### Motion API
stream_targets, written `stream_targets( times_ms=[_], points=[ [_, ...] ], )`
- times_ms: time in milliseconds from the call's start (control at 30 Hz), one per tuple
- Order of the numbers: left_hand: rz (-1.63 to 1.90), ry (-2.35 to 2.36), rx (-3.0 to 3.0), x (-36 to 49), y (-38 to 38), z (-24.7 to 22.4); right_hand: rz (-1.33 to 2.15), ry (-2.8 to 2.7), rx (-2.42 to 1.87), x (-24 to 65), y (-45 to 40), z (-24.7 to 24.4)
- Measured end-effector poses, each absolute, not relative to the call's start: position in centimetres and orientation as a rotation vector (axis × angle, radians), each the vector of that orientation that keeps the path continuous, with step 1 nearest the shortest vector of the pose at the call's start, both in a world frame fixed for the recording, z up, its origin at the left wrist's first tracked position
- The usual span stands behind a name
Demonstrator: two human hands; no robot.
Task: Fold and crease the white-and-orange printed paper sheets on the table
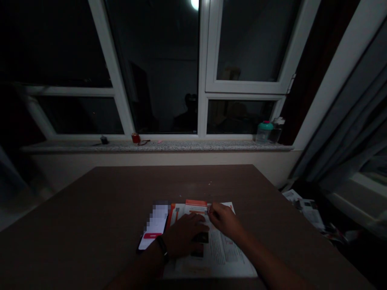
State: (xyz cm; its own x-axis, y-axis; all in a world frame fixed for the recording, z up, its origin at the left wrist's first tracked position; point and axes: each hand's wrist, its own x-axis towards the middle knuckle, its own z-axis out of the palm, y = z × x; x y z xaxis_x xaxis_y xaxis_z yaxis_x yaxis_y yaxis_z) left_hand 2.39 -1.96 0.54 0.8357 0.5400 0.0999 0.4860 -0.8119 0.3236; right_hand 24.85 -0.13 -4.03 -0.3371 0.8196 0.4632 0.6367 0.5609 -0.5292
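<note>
Several printed sheets (217,259) with orange bands, text and dark pictures lie on the table in front of me. A narrower piece of printed paper (196,202) with an orange top edge is uppermost. My left hand (189,235) rests over it, fingers spread and palm down, with a dark band on the wrist. At the right edge of that paper my right hand (222,217) is closed, its fingertips pinched at the paper's edge. Dim light hides the exact grip. Left of the sheets a phone (155,221) lies with its screen lit, partly behind my left wrist.
The brown table (90,213) runs toward a window sill (181,146). On the sill stand a small dark bottle (104,139), a red item (136,138) and a teal-lidded bottle (264,132) beside another clear bottle (276,129). Papers (308,209) lie low at the right, near a curtain (341,121).
</note>
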Motion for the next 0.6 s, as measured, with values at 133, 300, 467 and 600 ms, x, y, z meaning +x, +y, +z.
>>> stream_targets(
  times_ms=[133,300,467,600],
  points=[
    [0.256,0.79,2.736,2.32,-2.04,0.6,0.363,-2.116,-1.138,25.12,-0.34,-3.96],
    [0.258,0.788,2.733,2.22,-1.95,0.51,0.37,-2.102,-1.175,25.29,-0.55,-3.66],
    [0.299,0.774,2.703,1.99,-1.72,-0.03,0.405,-2.056,-1.211,25.5,-0.51,-3.63],
    [0.291,0.806,2.694,1.92,-1.77,-0.07,0.411,-2.055,-1.216,25.58,-0.41,-3.76]
  ],
)
